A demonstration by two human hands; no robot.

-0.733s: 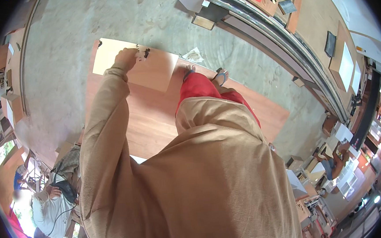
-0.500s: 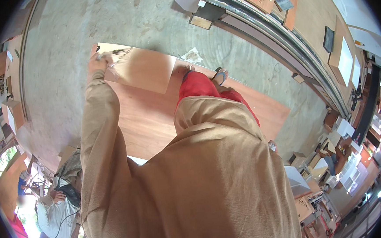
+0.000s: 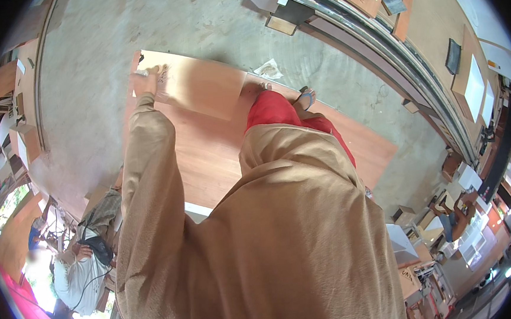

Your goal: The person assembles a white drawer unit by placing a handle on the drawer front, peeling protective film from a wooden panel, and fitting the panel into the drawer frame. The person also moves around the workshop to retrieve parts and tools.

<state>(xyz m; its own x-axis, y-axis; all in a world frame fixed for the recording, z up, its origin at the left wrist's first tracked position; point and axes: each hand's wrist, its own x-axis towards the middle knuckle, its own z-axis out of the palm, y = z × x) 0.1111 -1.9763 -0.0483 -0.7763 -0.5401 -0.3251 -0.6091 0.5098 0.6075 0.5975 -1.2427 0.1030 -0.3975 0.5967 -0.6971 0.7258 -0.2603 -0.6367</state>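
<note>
Left hand [image 3: 150,81] rests on the far corner of a light wooden panel [image 3: 203,92], grip not discernible; panel lies atop a larger reddish board [image 3: 220,156] on the concrete floor [image 3: 111,39]; right hand unseen.

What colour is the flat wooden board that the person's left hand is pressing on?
The flat wooden board is light tan, paler than the reddish-brown panel beneath it; the head view shows it.
</note>
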